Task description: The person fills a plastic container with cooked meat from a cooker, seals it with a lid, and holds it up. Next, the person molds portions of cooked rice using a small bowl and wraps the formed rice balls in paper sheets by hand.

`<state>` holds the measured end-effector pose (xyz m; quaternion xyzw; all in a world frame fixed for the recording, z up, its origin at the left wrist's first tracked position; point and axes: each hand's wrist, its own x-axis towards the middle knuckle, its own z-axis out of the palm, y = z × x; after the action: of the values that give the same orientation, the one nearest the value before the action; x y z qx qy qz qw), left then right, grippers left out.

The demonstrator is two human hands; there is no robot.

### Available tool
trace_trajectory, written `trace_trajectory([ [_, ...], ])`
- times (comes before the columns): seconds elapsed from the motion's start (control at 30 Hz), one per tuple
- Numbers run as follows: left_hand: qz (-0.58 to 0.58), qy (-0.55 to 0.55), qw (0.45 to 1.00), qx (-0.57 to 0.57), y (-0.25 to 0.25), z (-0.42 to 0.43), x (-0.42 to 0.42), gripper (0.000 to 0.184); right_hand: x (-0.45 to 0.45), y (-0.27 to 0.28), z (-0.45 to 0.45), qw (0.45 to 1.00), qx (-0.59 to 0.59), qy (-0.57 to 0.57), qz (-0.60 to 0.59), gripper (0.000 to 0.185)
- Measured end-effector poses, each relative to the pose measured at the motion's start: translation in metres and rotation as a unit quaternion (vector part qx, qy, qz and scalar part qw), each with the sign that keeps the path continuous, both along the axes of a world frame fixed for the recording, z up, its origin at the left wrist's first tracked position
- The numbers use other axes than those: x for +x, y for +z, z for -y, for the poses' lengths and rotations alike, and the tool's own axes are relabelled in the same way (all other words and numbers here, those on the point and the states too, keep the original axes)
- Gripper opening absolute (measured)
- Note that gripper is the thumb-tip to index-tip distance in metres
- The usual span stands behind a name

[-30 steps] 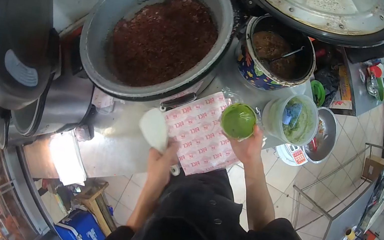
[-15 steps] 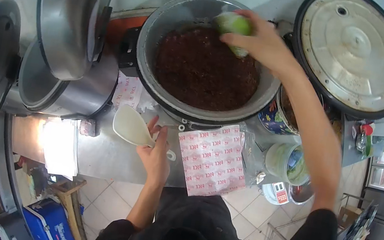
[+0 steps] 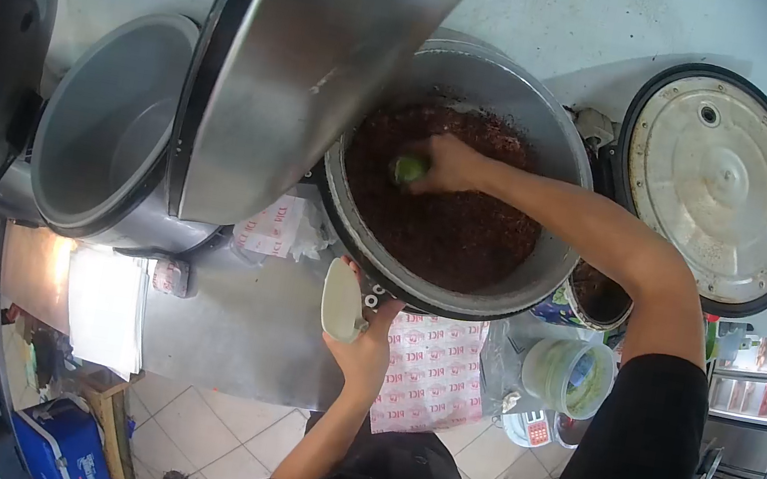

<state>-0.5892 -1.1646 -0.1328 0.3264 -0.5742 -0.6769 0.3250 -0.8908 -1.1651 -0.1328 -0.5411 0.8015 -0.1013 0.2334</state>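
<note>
My right hand (image 3: 449,165) is down in a large rice cooker pot (image 3: 570,185), closed around a small rounded green thing (image 3: 408,170). Its exact kind cannot be made out. It touches or hovers just over the dark reddish-brown grainy food (image 3: 465,238) that fills much of the pot. Below the pot's front rim, my left hand (image 3: 368,347) grips a white rice paddle (image 3: 342,302) with its blade upward. A sheet of red-printed white paper (image 3: 432,375) lies on the counter beside that hand.
A big metal lid (image 3: 295,72) stands tilted over the pot's left side. Another cooker pot (image 3: 115,118) is at the left, and an open round lid (image 3: 717,189) at the right. A plastic tub (image 3: 568,377) and a scale (image 3: 529,428) sit near my right arm.
My right hand has gone down and left into the pot with the green thing. My left hand has come nearer the pot's rim with the paddle. The view has shifted, and the metal lid looms closer.
</note>
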Motion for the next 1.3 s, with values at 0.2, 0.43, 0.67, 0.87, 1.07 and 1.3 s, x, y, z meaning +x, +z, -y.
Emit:
trace_trajectory([
  [0.2, -0.006, -0.004, 0.999, 0.046, 0.004, 0.003, -0.001, 0.073, 0.037, 0.016, -0.013, 0.972, 0.128, -0.031, 0.194, 0.061],
  [0.43, -0.031, 0.017, 0.997, 0.067, 0.015, 0.003, -0.003, 0.066, 0.047, 0.018, -0.019, 0.958, 0.198, 0.028, 0.207, 0.051],
  [0.67, 0.065, -0.086, 0.994, 0.017, 0.017, 0.023, 0.014, 0.060, 0.013, 0.011, -0.039, 0.808, 0.277, -0.210, 0.476, 0.055],
  [0.87, 0.043, -0.159, 0.986, -0.032, 0.092, 0.031, 0.034, 0.059, -0.002, 0.070, -0.088, 0.719, 0.068, -0.214, 0.657, 0.060],
  [1.07, 0.035, -0.150, 0.965, -0.210, 0.133, 0.003, -0.047, 0.041, 0.035, 0.116, -0.110, 0.656, -0.274, -0.208, 0.672, 0.053],
  [1.3, 0.062, -0.110, 0.945, -0.301, 0.123, -0.035, -0.110, 0.038, 0.058, 0.130, -0.112, 0.614, -0.392, -0.284, 0.623, 0.054],
])
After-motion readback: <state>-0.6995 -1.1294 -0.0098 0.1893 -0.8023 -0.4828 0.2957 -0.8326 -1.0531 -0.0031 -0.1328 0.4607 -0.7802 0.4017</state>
